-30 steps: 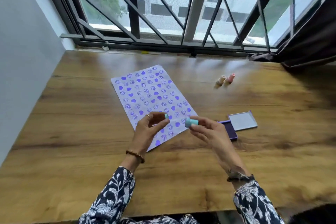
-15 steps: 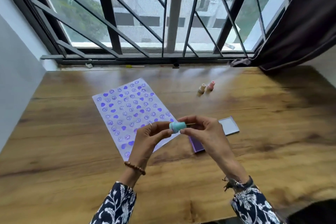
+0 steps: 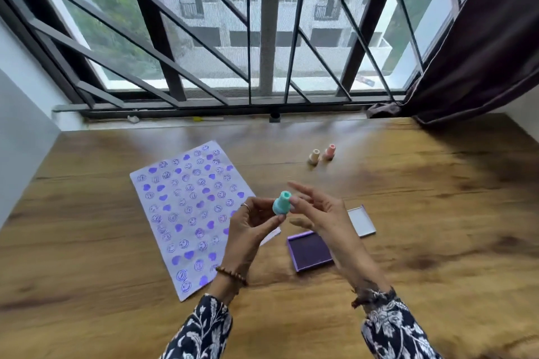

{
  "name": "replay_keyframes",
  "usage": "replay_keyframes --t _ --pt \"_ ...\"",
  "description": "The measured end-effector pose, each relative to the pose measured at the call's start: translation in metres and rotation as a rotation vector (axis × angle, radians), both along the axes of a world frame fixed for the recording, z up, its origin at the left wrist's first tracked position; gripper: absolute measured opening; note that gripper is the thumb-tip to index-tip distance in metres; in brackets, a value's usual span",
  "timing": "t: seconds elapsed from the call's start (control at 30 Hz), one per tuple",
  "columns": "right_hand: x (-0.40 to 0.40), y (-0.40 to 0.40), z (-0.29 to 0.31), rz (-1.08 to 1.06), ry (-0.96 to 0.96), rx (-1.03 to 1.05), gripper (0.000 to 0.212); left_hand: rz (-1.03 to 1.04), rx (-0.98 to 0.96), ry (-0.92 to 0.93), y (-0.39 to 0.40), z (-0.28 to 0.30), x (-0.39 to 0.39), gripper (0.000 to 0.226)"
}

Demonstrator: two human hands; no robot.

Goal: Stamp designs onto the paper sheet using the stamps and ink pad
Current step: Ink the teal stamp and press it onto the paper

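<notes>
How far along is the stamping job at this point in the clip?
Mostly done: the paper sheet is covered nearly edge to edge with purple hearts and smiley prints. In hand: the left hand holds a teal stamp above the table, with the right hand open beside it. The ink pad lies open. Left: perhaps a few gaps; two more stamps stand unused farther back.

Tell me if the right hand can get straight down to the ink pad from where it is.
Probably yes. The right hand is open and holds nothing, the ink pad lies uncovered just below it, and its lid sits off to the side.
</notes>
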State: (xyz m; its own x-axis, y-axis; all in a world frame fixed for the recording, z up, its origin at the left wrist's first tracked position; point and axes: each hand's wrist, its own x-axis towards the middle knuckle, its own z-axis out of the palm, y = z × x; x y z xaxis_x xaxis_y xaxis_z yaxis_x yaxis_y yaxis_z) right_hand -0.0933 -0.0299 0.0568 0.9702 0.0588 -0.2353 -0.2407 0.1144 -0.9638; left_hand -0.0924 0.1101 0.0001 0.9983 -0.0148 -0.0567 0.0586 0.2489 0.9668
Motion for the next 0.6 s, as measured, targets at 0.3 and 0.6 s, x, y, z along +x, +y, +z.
replay_keyframes --t 0.3,0.6 --pt "0.054 -0.024 -0.048 -0.046 0.081 0.019 0.022 0.023 0.22 0.087 -0.025 -0.032 0.058 0.026" --pt "0.135 -0.029 -0.088 -0.108 0.086 0.017 0.032 0.173 0.982 0.047 -0.046 -0.052 0.151 0.035"
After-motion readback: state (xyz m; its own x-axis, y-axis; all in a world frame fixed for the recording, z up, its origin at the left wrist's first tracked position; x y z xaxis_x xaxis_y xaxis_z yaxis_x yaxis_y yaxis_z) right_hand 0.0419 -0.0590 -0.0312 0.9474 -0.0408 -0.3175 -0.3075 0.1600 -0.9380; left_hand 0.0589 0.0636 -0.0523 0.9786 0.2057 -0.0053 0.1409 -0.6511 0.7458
